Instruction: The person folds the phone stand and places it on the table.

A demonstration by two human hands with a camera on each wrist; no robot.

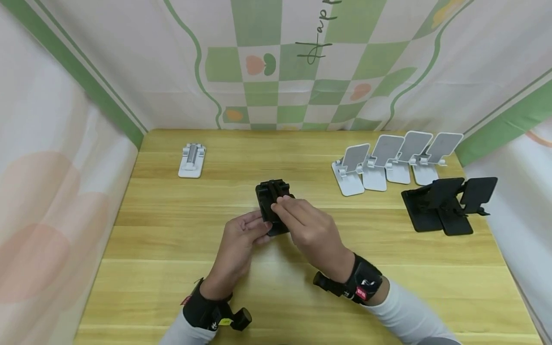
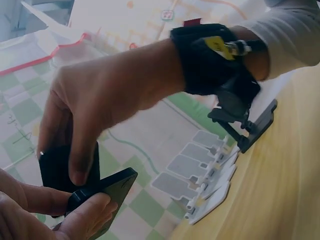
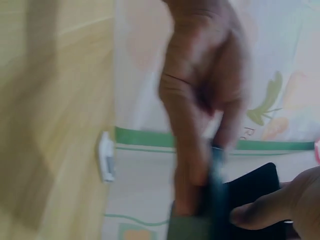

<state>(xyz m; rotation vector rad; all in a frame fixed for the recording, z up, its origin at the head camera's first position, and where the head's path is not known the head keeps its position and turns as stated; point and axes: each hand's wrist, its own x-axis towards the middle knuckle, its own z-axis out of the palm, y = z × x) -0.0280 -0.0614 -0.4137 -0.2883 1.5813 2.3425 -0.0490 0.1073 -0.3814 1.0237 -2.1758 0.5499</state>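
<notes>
Sleeve (image 1: 407, 314) nearest; left grip (image 1: 238, 242), right grip (image 1: 309, 232) clasping black stand (image 1: 266, 201); white stands (image 1: 386, 152), black pair (image 1: 454, 216) at right.

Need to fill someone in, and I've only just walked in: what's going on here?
A person's left hand grips the lower part of a black folding stand over the table, and the right hand pinches it higher up. The left wrist view shows its parts at an angle. On the right are four white stands, opened up, and two open black stands. One folded white stand lies toward the far left.
</notes>
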